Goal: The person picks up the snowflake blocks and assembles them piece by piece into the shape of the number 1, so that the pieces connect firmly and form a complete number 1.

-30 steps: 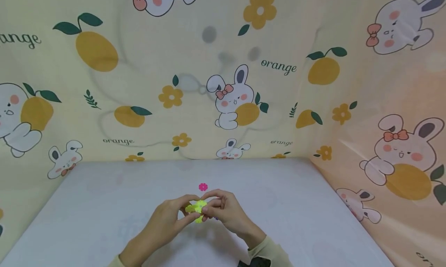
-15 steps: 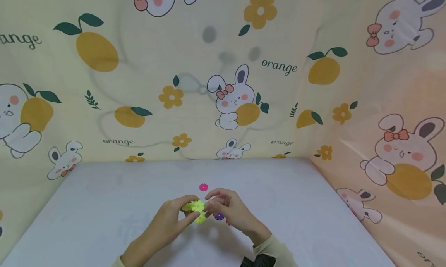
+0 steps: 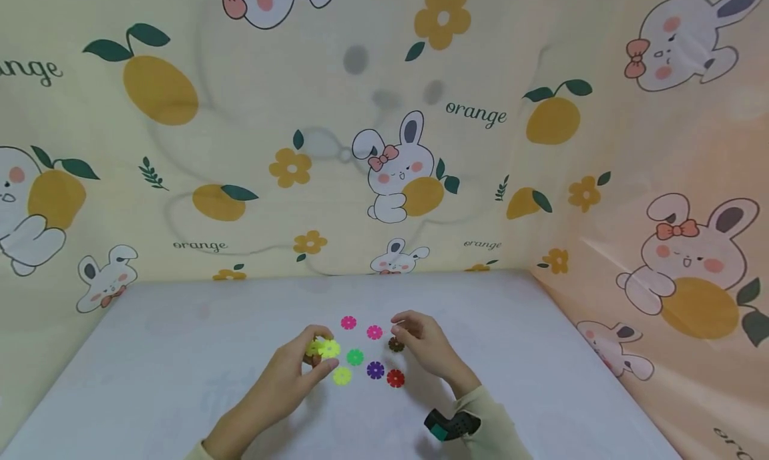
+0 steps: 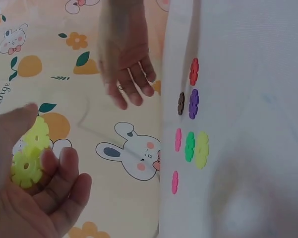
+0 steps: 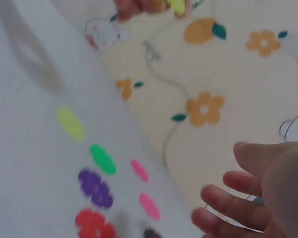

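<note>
My left hand (image 3: 287,372) pinches yellow flower-shaped plastic discs (image 3: 329,348) joined together, held above the table. In the left wrist view two notched yellow discs (image 4: 26,168) show between thumb and fingers; the fingers hide part of them. My right hand (image 3: 434,350) has nothing in it, fingers loosely bent, above and beside a brown disc (image 3: 396,344). Between the hands lie a green disc (image 3: 355,357), a single yellow disc (image 3: 342,376), a purple disc (image 3: 375,370) and a red disc (image 3: 395,378). Behind them are two pink discs, a left one (image 3: 348,322) and a right one (image 3: 374,332).
The discs lie apart on a white-covered table (image 3: 180,353). A cloth printed with rabbits and oranges (image 3: 336,86) hangs behind the table and along its right side. A black strap (image 3: 453,424) is on the right wrist.
My right hand has let go of the yellow discs and moved right, uncovering the loose discs between the hands. My left hand, still holding the joined yellow discs, has shifted slightly left.
</note>
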Action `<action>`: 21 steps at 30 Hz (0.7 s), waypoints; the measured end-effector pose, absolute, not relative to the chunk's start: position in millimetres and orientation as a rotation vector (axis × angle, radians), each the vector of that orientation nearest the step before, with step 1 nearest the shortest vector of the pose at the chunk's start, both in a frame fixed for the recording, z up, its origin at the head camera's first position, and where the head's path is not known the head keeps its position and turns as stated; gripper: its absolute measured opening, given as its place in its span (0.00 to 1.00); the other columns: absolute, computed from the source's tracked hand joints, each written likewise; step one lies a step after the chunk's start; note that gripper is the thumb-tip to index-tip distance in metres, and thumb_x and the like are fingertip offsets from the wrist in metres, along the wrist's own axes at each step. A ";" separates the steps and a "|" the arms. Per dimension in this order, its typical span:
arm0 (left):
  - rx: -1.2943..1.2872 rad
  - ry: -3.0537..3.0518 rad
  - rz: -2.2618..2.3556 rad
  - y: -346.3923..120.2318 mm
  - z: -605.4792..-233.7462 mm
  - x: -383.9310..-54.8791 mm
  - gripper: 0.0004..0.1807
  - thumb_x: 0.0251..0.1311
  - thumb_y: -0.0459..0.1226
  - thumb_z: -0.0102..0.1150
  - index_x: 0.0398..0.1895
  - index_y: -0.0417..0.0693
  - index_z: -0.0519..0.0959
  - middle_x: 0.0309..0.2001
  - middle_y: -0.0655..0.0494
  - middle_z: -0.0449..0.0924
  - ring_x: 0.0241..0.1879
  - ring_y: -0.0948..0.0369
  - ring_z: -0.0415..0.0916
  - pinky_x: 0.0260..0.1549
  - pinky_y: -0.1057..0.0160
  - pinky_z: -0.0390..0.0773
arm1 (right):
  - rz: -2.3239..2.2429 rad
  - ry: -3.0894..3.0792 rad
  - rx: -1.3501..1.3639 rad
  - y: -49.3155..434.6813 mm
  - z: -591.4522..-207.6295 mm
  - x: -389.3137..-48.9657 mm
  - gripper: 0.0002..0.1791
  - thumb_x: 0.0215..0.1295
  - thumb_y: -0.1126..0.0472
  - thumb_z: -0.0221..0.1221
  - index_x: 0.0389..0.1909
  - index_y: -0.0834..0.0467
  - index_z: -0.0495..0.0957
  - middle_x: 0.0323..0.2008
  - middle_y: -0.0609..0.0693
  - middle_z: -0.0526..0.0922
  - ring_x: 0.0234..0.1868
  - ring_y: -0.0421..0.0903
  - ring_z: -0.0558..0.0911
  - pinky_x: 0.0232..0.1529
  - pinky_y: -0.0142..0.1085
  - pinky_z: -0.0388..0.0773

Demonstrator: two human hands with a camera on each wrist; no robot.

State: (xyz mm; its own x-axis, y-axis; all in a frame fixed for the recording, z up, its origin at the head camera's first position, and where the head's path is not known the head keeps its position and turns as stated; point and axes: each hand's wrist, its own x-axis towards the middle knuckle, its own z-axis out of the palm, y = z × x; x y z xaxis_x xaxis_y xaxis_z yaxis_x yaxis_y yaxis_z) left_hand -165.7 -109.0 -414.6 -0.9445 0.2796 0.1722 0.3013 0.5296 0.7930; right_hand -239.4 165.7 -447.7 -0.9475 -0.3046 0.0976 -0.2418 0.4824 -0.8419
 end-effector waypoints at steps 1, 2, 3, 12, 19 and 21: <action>-0.519 -2.722 -1.424 -109.2 -415.1 -166.2 0.17 0.66 0.43 0.65 0.54 0.53 0.73 0.32 0.61 0.77 0.39 0.62 0.78 0.36 0.70 0.78 | -1.437 2.687 -0.463 167.0 -451.6 -240.8 0.17 0.75 0.57 0.56 0.59 0.61 0.77 0.53 0.61 0.84 0.52 0.55 0.83 0.55 0.51 0.81; -0.522 -2.720 -1.428 -109.2 -415.6 -166.7 0.17 0.66 0.42 0.66 0.53 0.53 0.73 0.33 0.61 0.78 0.39 0.62 0.78 0.36 0.70 0.78 | -1.390 2.714 -0.438 168.1 -455.6 -241.7 0.18 0.75 0.57 0.57 0.60 0.60 0.77 0.56 0.60 0.83 0.56 0.55 0.82 0.57 0.52 0.80; -0.525 -2.719 -1.432 -109.3 -416.1 -167.2 0.16 0.66 0.42 0.66 0.53 0.53 0.74 0.34 0.61 0.78 0.39 0.61 0.78 0.36 0.70 0.78 | -1.324 2.744 -0.420 168.9 -459.8 -242.5 0.19 0.74 0.57 0.58 0.62 0.58 0.76 0.59 0.59 0.81 0.59 0.55 0.80 0.60 0.54 0.78; -0.552 -2.723 -1.433 -108.7 -419.4 -169.0 0.17 0.65 0.38 0.66 0.54 0.54 0.73 0.44 0.59 0.82 0.47 0.58 0.82 0.48 0.57 0.84 | -0.850 2.942 -0.442 170.4 -481.2 -243.7 0.23 0.68 0.62 0.63 0.64 0.58 0.77 0.67 0.65 0.73 0.69 0.66 0.69 0.68 0.65 0.65; -0.518 -2.723 -1.439 -108.3 -418.5 -168.8 0.18 0.62 0.36 0.68 0.53 0.52 0.74 0.44 0.60 0.82 0.48 0.58 0.82 0.51 0.54 0.83 | -0.806 3.004 -0.436 169.1 -481.9 -242.0 0.11 0.66 0.65 0.65 0.48 0.54 0.84 0.59 0.58 0.78 0.66 0.62 0.73 0.65 0.63 0.68; -0.523 -2.717 -1.449 -108.7 -418.4 -168.3 0.19 0.62 0.35 0.68 0.53 0.52 0.74 0.43 0.61 0.81 0.47 0.58 0.82 0.51 0.54 0.83 | -0.808 3.007 -0.428 168.4 -480.9 -241.2 0.10 0.65 0.66 0.65 0.46 0.54 0.83 0.55 0.56 0.80 0.62 0.59 0.75 0.64 0.59 0.71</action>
